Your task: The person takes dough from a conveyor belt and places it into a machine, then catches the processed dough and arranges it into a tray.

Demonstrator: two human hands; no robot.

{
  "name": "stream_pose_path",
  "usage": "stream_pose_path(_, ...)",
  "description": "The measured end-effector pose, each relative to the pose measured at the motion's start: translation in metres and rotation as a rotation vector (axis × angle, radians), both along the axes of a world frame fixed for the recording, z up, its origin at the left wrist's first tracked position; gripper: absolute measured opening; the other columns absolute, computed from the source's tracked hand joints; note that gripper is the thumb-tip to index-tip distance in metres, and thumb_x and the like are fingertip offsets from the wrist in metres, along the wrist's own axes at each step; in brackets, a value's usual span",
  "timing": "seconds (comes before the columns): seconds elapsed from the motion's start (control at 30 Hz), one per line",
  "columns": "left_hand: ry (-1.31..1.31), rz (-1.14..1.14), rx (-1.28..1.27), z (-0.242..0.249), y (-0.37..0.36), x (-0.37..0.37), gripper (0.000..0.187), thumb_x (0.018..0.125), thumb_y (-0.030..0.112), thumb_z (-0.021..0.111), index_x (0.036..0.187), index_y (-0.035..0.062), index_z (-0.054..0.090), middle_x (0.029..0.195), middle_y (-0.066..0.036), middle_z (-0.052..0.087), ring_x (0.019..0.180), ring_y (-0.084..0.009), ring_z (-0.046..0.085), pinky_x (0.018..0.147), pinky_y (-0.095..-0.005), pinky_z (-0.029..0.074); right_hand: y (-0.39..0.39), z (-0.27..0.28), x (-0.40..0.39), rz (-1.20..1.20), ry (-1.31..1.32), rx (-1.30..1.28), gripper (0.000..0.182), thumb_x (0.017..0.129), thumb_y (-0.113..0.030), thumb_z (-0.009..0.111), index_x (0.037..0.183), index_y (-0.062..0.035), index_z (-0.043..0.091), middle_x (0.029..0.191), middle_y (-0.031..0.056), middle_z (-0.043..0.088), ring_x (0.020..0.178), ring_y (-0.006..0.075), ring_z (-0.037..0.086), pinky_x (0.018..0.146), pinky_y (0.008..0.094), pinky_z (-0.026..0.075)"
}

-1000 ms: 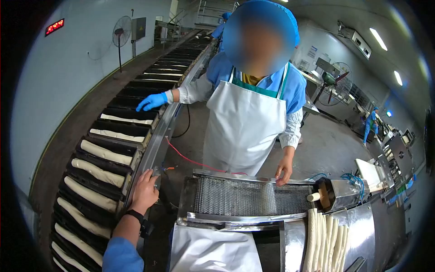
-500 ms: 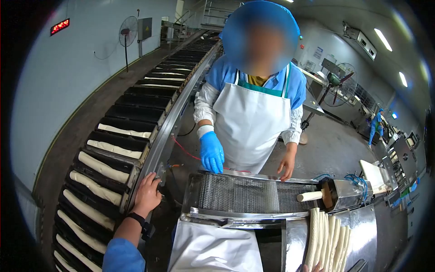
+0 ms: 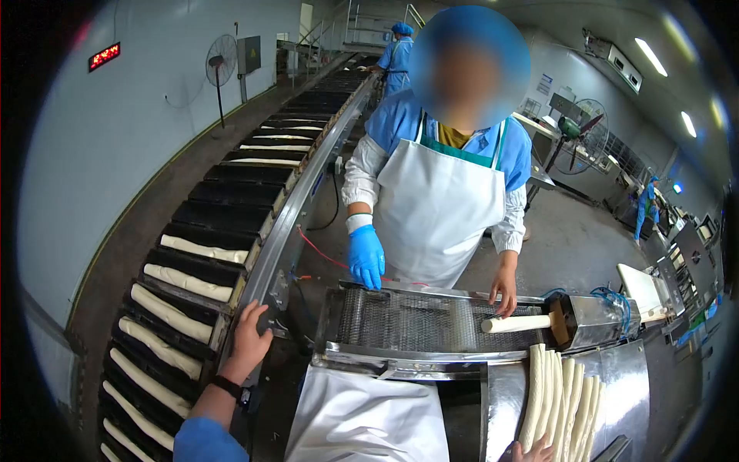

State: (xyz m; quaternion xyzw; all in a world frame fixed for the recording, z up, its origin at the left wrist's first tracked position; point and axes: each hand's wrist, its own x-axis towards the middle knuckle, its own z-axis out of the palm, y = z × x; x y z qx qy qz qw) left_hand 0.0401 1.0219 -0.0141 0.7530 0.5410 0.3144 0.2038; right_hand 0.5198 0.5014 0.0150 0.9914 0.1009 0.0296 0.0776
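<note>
My left hand (image 3: 248,339) rests on the metal edge of the long tray line, fingers apart and holding nothing. Beside it, black trays (image 3: 235,195) run into the distance, several with a strip of white dough (image 3: 171,314) inside. At the bottom edge, my right hand (image 3: 533,453) touches the lower ends of several long dough sticks (image 3: 550,396), which lie side by side on a metal plate (image 3: 622,389); its fingers show only in part. Another dough roll (image 3: 517,324) sticks out of the machine outlet (image 3: 563,322) over the mesh conveyor (image 3: 408,322).
Across the conveyor stands a co-worker (image 3: 450,200) in a white apron, a gloved hand (image 3: 366,256) and a bare hand (image 3: 504,285) near its far edge. Another person (image 3: 397,58) stands far up the tray line. Standing fans are at left and right.
The dough roll reaches further left out of the outlet. My right hand shows more, at the dough sticks' ends. The co-worker's bare hand is nearer the roll. A distant person has come into view.
</note>
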Motion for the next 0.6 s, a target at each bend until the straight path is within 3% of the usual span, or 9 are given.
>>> stream_pose_path(0.07,-0.084,0.007,0.099,0.006,0.0,-0.011,0.056,0.076,-0.003,0.068,0.131,0.0025,0.058,0.144,-0.021,0.05,0.134,-0.0404,0.049,0.113,-0.0445,0.039,-0.007,-0.002,0.006,0.047,-0.012,0.019,0.104,0.079,-0.075,0.064,0.161,-0.0254,0.024,0.156,0.0353,0.028,0.145,0.0528,0.025,0.112,0.07,0.024)
stream_pose_path(0.17,-0.438,0.116,-0.035,0.029,0.013,-0.024,0.057,0.078,-0.01,0.065,0.134,0.0019,0.056,0.144,-0.018,0.051,0.13,-0.0316,0.055,0.109,-0.041,0.046,-0.005,0.003,0.005,0.062,0.005,0.034,0.101,0.08,-0.073,0.064,0.161,-0.0257,0.026,0.156,0.035,0.027,0.146,0.0521,0.024,0.113,0.0696,0.023)
stream_pose_path(0.2,-0.435,0.185,0.001,0.031,0.017,-0.033,0.058,0.081,-0.012,0.061,0.136,0.0012,0.053,0.143,-0.016,0.051,0.129,-0.0271,0.055,0.107,-0.0378,0.048,-0.003,0.006,0.004,0.066,0.004,0.035,0.101,0.08,-0.073,0.064,0.161,-0.0257,0.026,0.156,0.035,0.027,0.146,0.0521,0.024,0.113,0.0696,0.023)
stream_pose_path(0.27,-0.594,0.276,-0.048,0.023,0.023,-0.053,0.058,0.083,-0.01,0.058,0.139,0.0008,0.051,0.141,-0.014,0.053,0.13,-0.029,0.054,0.103,-0.0351,0.049,-0.002,0.007,0.008,0.039,0.026,-0.004,0.099,0.081,-0.071,0.065,0.16,-0.026,0.028,0.157,0.0347,0.026,0.146,0.0518,0.023,0.113,0.0681,0.023)
stream_pose_path(0.33,-0.775,0.416,-0.128,0.045,0.018,-0.058,0.059,0.083,-0.01,0.058,0.14,0.0011,0.051,0.137,-0.015,0.055,0.127,-0.0303,0.055,0.099,-0.0322,0.048,-0.012,-0.002,0.014,0.081,0.003,0.007,0.099,0.08,-0.071,0.066,0.16,-0.0269,0.028,0.158,0.0343,0.025,0.147,0.0515,0.022,0.114,0.0679,0.023)
stream_pose_path(0.4,-0.745,0.476,-0.055,0.031,0.025,-0.084,0.06,0.083,-0.009,0.06,0.141,-0.0001,0.049,0.136,-0.017,0.056,0.123,-0.0255,0.056,0.101,-0.0314,0.047,-0.018,-0.007,0.019,0.125,-0.021,0.014,0.099,0.08,-0.071,0.066,0.16,-0.0277,0.027,0.159,0.034,0.023,0.147,0.0512,0.021,0.114,0.0676,0.023)
stream_pose_path(0.5,-0.634,0.57,-0.002,0.019,0.025,-0.118,0.059,0.084,-0.003,0.064,0.141,-0.0013,0.049,0.134,-0.016,0.057,0.121,-0.0258,0.057,0.105,-0.0333,0.044,-0.019,-0.008,0.024,0.163,-0.005,0.031,0.092,0.083,-0.066,0.067,0.157,-0.0217,0.037,0.158,0.0335,0.027,0.146,0.0518,0.023,0.117,0.0647,0.022)
stream_pose_path(0.6,-0.711,0.696,-0.063,0.018,0.022,-0.139,0.06,0.084,0.006,0.068,0.14,-0.0016,0.05,0.136,-0.019,0.056,0.124,-0.0277,0.055,0.108,-0.035,0.042,-0.03,-0.027,0.036,0.391,-0.034,-0.009,0.074,0.086,-0.053,0.07,0.139,-0.004,0.057,0.154,0.0345,0.034,0.144,0.0536,0.027,0.119,0.0599,0.023)
